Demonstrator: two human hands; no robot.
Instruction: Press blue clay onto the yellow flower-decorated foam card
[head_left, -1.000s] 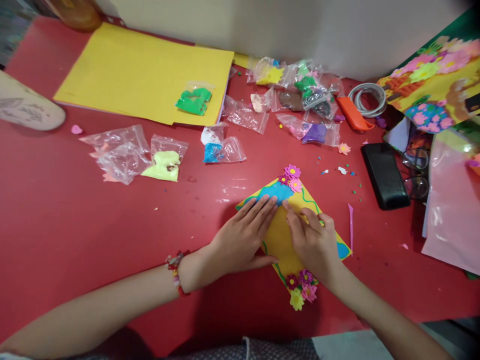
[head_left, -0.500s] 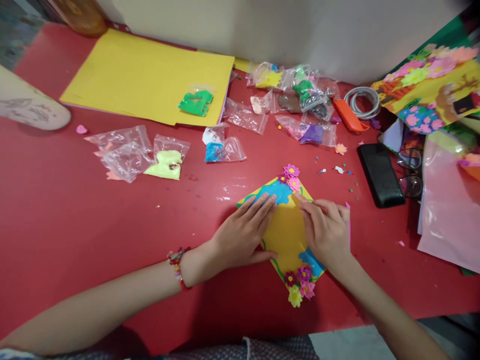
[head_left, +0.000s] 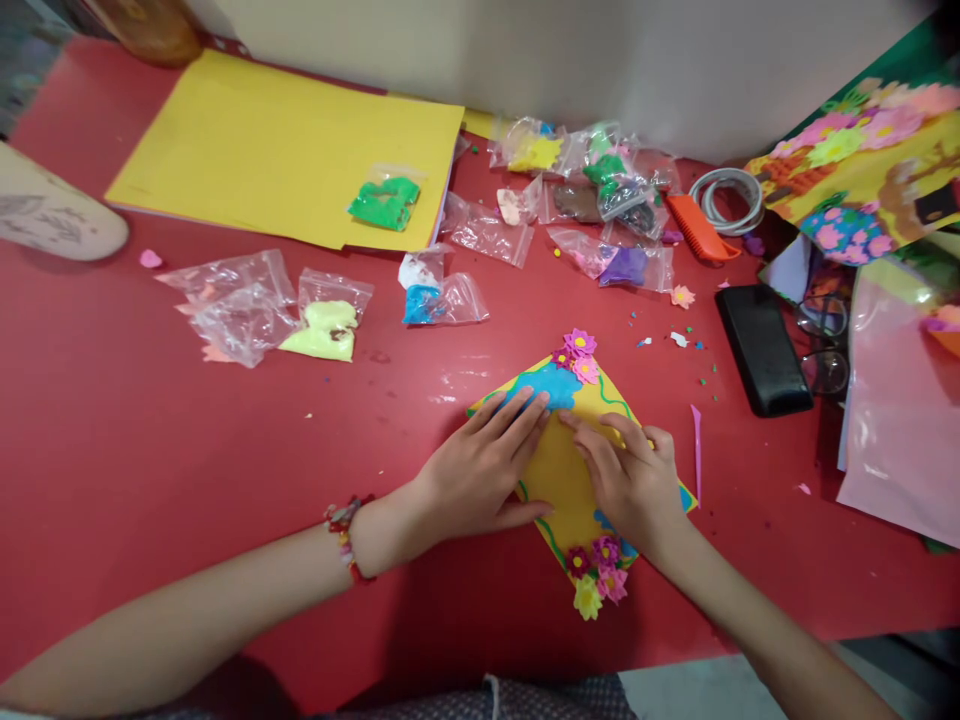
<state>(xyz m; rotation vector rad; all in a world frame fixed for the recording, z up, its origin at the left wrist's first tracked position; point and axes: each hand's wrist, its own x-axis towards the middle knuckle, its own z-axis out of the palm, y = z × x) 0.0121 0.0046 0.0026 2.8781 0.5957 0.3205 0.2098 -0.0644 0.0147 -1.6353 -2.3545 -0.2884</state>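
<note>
A yellow card [head_left: 564, 465] lies turned at an angle on the red table, with blue patches, green wavy lines and clay flowers at its top and bottom corners. My left hand [head_left: 487, 465] rests flat on its left side, fingers stretched out over the edge of the upper blue patch [head_left: 559, 385]. Bent over the card's right side is my right hand [head_left: 637, 480], its index fingertip at the lower edge of that patch. Its fingers are apart and nothing shows between them. Part of the lower blue patch is hidden under my right hand.
Bags of coloured clay [head_left: 328, 318] and a yellow folder [head_left: 292, 150] lie along the back. A black phone [head_left: 763, 350], glasses [head_left: 825, 345], an orange cutter [head_left: 699, 228] and a coiled cable [head_left: 726, 200] are at the right. A pink tool [head_left: 697, 455] lies beside the card.
My right hand has moved left and slightly down over the card, uncovering more of its right edge and the pink tool. My left hand stays on the card.
</note>
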